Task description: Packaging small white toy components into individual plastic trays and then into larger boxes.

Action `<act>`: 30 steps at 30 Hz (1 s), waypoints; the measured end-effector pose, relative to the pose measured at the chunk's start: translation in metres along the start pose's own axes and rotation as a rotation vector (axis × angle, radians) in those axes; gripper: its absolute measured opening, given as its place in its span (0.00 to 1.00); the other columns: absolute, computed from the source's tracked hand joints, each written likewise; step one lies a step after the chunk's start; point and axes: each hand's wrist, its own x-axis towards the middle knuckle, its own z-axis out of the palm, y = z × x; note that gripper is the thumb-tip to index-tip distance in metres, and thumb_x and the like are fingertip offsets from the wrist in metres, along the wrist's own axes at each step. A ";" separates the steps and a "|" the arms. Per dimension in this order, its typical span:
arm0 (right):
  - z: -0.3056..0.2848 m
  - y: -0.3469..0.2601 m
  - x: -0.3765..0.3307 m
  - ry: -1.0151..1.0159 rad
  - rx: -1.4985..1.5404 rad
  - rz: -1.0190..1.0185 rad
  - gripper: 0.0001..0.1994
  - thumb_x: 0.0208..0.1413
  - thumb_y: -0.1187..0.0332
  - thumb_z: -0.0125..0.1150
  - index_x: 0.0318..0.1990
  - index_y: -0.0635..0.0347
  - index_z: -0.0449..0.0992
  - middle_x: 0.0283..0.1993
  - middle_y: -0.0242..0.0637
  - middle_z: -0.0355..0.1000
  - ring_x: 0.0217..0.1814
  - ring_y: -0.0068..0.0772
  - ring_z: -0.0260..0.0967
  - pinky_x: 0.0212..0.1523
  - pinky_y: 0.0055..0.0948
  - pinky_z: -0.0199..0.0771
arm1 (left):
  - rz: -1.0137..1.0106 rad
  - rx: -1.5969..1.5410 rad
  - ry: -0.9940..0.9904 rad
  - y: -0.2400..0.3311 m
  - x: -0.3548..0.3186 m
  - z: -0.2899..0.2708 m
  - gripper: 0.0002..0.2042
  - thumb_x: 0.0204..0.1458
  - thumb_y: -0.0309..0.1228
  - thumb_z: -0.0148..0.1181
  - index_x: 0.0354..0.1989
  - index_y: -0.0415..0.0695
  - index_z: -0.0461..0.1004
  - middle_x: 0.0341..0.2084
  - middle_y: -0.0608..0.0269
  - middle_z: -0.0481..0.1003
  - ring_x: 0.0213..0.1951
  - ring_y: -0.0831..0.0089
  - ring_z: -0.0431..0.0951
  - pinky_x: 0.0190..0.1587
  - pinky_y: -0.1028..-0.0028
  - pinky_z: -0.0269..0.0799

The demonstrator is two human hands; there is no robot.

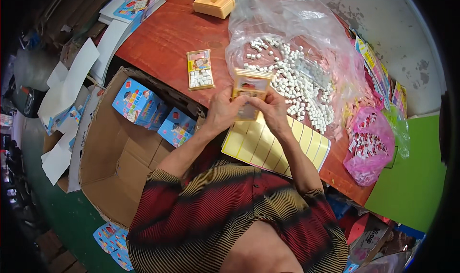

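Note:
Both of my hands hold a pale yellow plastic case (252,83) upright above the table's near edge. My left hand (222,111) is closed on its left side, and my right hand (274,112) on its right. The thumbs meet over the front, hiding part of it. To the left lies a similar yellow case (200,70), with white cubes in its lower part and a printed piece in its upper part. Many small white cubes (306,93) are spread on clear plastic just beyond my right hand. Below my hands rests a yellow sheet with dark lines (268,141).
An open cardboard box (103,163) with blue printed boxes (139,103) stands at the left. Yellow trays (214,5) sit at the table's far side. A pink bag of small red and white pieces (369,146) lies right, beside a green panel (412,172). Printed cards (139,5) are stacked far left.

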 end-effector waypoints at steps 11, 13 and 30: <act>-0.014 0.003 0.012 0.033 -0.252 -0.023 0.28 0.46 0.71 0.55 0.54 0.64 0.50 0.47 0.43 0.59 0.44 0.30 0.60 0.44 0.25 0.62 | -0.152 -0.251 0.027 0.009 0.064 -0.065 0.10 0.47 0.29 0.50 0.36 0.36 0.66 0.28 0.62 0.71 0.26 0.78 0.73 0.27 0.78 0.70; -0.031 0.005 0.005 0.068 -0.267 -0.009 0.26 0.46 0.72 0.54 0.53 0.64 0.53 0.46 0.41 0.60 0.43 0.27 0.61 0.43 0.24 0.62 | -0.120 -0.124 0.067 -0.006 0.083 -0.092 0.11 0.47 0.29 0.51 0.36 0.36 0.66 0.27 0.62 0.71 0.26 0.78 0.72 0.27 0.78 0.70; -0.199 0.008 0.040 0.371 -1.996 -0.322 0.04 0.39 0.72 0.46 0.22 0.58 0.68 0.26 0.37 0.64 0.32 0.34 0.62 0.34 0.30 0.57 | -0.012 1.416 0.356 0.010 0.080 -0.071 0.22 0.43 0.39 0.51 0.45 0.40 0.62 0.39 0.51 0.67 0.42 0.56 0.64 0.41 0.59 0.57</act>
